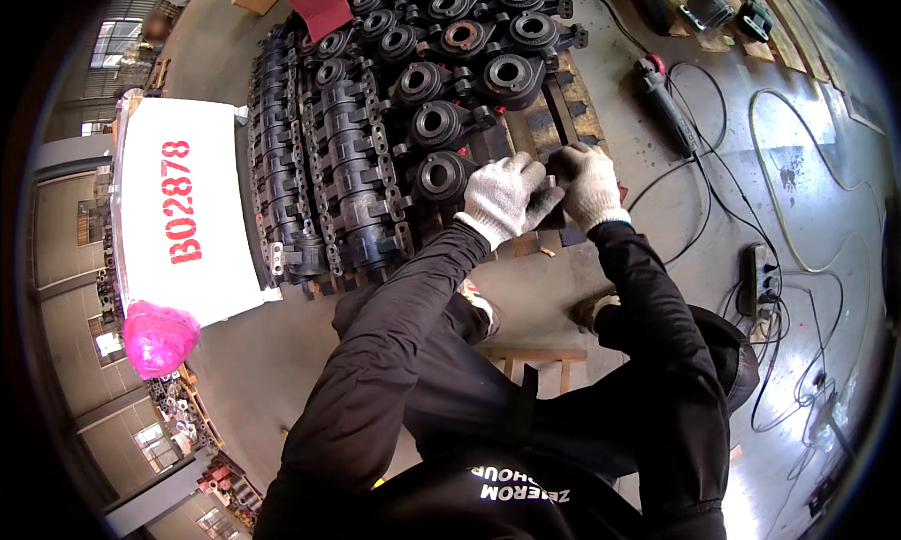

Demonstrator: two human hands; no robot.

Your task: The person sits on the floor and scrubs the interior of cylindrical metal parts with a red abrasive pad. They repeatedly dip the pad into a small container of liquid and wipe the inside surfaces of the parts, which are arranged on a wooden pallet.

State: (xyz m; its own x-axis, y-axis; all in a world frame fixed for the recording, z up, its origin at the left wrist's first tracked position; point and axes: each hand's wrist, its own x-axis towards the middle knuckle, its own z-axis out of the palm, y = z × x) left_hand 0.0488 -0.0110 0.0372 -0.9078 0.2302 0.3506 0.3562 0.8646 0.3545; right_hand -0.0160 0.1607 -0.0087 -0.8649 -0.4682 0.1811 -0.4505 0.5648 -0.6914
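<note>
My left hand (505, 195), in a white knit glove with grey fingers, is closed beside the nearest black ring-ended casting (443, 176). Close to its right, my right hand (589, 183) wears a matching glove, its fingers curled in toward the left. Something dark seems to sit between the fingertips, but the gloves hide most of it. Both hands are over the front edge of a wooden pallet (584, 118). Rows of black castings with round bores stand on the pallet, and one bore (462, 37) looks rusty brown. A red sheet (322, 8) lies on the far castings.
Long black linked parts (355, 174) lie left of the castings. Beyond them stands a white-covered stack (192, 202) with a pink wrapped bundle (161, 338). On the floor at right are an angle grinder (664, 104), a power strip (758, 282) and looping cables. A wooden stool (535, 354) is below me.
</note>
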